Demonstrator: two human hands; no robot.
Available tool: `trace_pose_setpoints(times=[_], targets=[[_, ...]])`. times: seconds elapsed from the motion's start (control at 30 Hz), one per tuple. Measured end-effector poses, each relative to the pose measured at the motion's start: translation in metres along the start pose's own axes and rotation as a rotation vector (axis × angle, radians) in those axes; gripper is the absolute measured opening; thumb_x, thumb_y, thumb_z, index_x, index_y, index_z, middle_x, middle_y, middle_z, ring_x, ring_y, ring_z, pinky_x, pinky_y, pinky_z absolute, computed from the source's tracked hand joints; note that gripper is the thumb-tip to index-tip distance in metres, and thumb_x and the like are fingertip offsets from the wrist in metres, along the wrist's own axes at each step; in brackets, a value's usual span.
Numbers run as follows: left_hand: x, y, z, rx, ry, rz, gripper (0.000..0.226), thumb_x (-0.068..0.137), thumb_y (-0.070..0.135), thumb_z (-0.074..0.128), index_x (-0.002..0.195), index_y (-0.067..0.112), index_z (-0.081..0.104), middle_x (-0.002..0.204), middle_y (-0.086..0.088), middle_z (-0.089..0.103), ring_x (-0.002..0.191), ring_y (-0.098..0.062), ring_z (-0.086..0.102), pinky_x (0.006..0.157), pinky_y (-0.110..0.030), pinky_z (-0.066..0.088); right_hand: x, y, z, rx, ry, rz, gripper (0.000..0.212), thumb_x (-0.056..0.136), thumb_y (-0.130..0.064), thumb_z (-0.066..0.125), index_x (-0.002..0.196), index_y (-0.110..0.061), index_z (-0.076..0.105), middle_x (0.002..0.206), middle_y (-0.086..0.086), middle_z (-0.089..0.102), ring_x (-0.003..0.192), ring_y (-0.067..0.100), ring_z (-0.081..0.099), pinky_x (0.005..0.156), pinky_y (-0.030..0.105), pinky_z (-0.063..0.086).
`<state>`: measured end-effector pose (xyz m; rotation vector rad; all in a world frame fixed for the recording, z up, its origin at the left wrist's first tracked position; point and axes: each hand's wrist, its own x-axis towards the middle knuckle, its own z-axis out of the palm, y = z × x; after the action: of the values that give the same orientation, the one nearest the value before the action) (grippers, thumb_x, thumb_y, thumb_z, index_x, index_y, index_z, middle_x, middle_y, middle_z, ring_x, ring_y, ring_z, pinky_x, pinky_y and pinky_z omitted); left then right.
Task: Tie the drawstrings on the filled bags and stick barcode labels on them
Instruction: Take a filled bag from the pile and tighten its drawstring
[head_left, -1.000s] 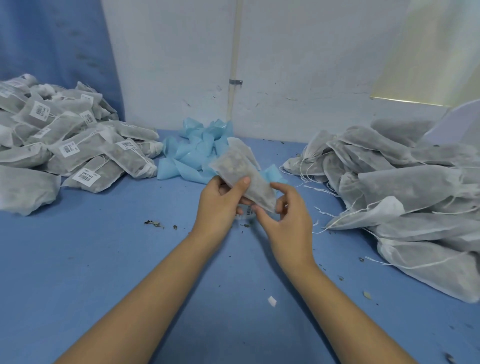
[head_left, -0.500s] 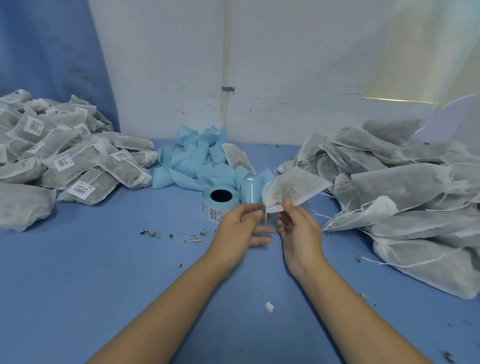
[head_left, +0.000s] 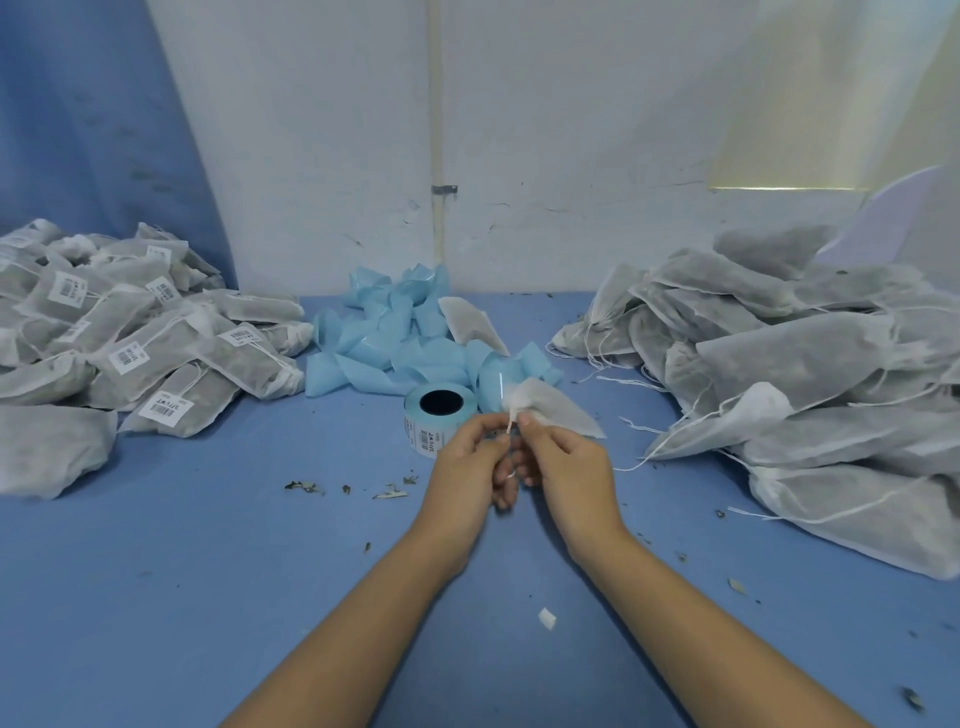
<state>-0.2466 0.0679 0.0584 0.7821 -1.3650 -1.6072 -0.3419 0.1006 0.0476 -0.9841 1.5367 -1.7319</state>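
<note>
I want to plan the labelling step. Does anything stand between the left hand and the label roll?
Nothing visible does. The label roll stands right behind the left hand, which pinches the drawstring of the bag.

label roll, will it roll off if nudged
Probably not: the label roll seems to sit on its flat end, hole facing up, so it would likely slide. Wound paper round a hollow core, probably stiff and fairly light.
</note>
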Motion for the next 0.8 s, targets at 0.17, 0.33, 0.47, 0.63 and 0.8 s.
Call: trace_pose_setpoints(times=[0.17,0.33,0.47,0.63,0.8], targets=[[-0.003,-0.001,0.001,0.059,-0.070,0.000,0.028,0.096,-0.002,0.038,0.104,0.018,0.056,0.045,0.002,0.038,0.039,-0.013,0.039,0.042,-0.023,0.032,0.000,-0.002,-0.008,0.110,-0.070,0.005,0.011,0.088,-0.009,0.064,0.087,0.000,0.070,0.070,0.013,0.066,0.069,0.026,0.060,0.075,0.038,0.050],[-0.002,0.002,0.002,0.129,-0.076,-0.062,0.037,0.091,-0.005,0.037,0.108,0.021,0.057,0.043,0.005,0.032,0.038,-0.011,0.032,0.039,-0.021,0.029,0.001,-0.004,-0.011,0.244,-0.024,0.078,0.016,0.084,-0.003,0.063,0.071,-0.008,0.070,0.069,0.004,0.064,0.071,0.015,0.058,0.069,0.021,0.048],[0.002,0.006,0.003,0.089,-0.115,-0.129,0.044,0.088,-0.007,0.036,0.118,0.019,0.055,0.045,0.003,0.030,0.038,-0.012,0.031,0.043,-0.023,0.026,0.001,-0.007,-0.013,0.363,-0.015,0.103,0.020,0.086,0.002,0.056,0.074,-0.005,0.070,0.070,0.006,0.068,0.068,0.014,0.061,0.068,0.019,0.051],[-0.004,-0.002,0.006,0.241,-0.116,-0.010,0.029,0.094,0.000,0.042,0.116,0.014,0.056,0.045,0.006,0.043,0.040,-0.012,0.045,0.044,-0.022,0.039,0.003,-0.010,-0.018,0.492,-0.045,0.140,0.016,0.090,0.002,0.050,0.081,-0.003,0.062,0.074,0.005,0.070,0.073,0.014,0.067,0.070,0.018,0.053],[-0.002,-0.011,-0.011,0.787,0.014,0.306,0.014,0.098,0.023,0.047,0.105,0.019,0.059,0.068,0.011,0.056,0.066,-0.002,0.054,0.065,-0.019,0.043,0.005,-0.014,-0.024,0.415,-0.087,0.151,0.015,0.094,-0.008,0.050,0.084,-0.010,0.061,0.069,0.003,0.066,0.071,0.012,0.062,0.073,0.019,0.048]])
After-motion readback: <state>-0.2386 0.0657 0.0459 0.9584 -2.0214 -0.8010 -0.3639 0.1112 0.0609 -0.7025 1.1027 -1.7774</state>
